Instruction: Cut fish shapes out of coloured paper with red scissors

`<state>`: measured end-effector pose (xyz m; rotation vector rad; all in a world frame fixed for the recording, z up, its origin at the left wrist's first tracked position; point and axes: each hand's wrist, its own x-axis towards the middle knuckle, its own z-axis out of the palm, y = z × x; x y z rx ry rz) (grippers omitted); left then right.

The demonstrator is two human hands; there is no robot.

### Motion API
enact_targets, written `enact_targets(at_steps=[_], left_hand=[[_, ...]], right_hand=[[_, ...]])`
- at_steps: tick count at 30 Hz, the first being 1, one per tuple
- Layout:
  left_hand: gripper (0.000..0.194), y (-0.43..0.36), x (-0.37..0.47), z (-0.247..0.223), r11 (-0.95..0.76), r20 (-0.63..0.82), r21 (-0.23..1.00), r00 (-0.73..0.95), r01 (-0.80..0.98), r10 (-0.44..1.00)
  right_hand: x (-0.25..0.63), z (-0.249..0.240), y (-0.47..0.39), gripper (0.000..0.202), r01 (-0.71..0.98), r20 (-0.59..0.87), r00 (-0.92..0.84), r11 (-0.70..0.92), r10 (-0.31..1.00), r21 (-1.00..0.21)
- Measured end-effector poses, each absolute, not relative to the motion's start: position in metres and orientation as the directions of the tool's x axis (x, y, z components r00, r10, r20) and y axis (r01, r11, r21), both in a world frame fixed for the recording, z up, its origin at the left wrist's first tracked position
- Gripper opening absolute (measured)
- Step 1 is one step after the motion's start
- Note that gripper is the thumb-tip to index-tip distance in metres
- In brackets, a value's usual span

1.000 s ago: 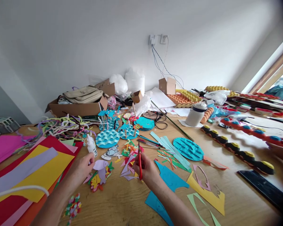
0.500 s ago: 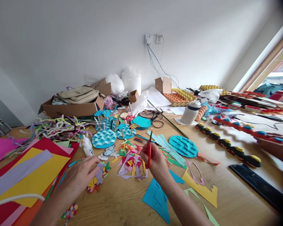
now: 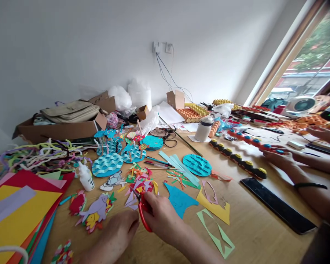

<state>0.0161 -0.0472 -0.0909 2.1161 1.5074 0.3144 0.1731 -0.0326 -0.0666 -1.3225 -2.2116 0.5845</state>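
Tabletop (image 3: 137,255), wooden, spread with craft materials; cardboard box (image 3: 57,135), rear left, a beige bag (image 3: 70,112) lying over it; stack of coloured sheets (image 3: 22,216), near left, yellow, red and lilac among the upper ones; tangle of fuzzy stems (image 3: 44,156), multicoloured, between box and sheets; flat black object (image 3: 275,205), near right, lying at a slant; carton strip (image 3: 238,158), black with yellow tops, just beyond it; second strip (image 3: 249,140), red-orange and blue, farther right, a co-worker's hand (image 3: 277,157) at its near end.

Right hand (image 3: 163,216), front centre, fingers closed about the red handles of the scissors; left hand (image 3: 122,229), just beside it, fingers curled inward, whether they grip anything cannot be told; wavy turquoise oval (image 3: 107,164), flat, beyond the hands; blue paper piece (image 3: 180,200), right of the right hand; yellow offcut (image 3: 217,208) and pale green offcut (image 3: 216,234), farther right; scissors (image 3: 143,216), in the right hand, blades directed away and leftward at the scrap heap (image 3: 141,181); glue bottle (image 3: 85,178), white, upright, beside the sheets; lilac fish cutout (image 3: 98,204), atop other cutouts, left of the hands; paper bits (image 3: 62,253), many-coloured, near edge, left.
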Motion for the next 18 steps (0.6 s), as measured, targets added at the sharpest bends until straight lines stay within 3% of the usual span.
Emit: enact_targets(at_steps=[3, 9, 18], left_hand=[[0.025, -0.049, 0.025, -0.101, -0.282, -0.040, 0.617, 0.387, 0.734, 0.921], [0.022, -0.053, 0.028, -0.117, -0.303, 0.111, 0.756, 0.342, 0.580, 0.933], [0.026, -0.048, 0.024, -0.117, -0.382, 0.140, 0.715, 0.416, 0.586, 0.899]], right_hand=[[0.169, -0.079, -0.031, 0.004, 0.703, 0.214, -0.369, 0.423, 0.904, -0.572], [0.169, -0.093, -0.031, 0.010, 0.678, 0.335, -0.450, 0.561, 0.828, -0.475], [0.173, -0.100, -0.028, 0.010, 0.666, 0.417, -0.435, 0.597, 0.798, -0.448]])
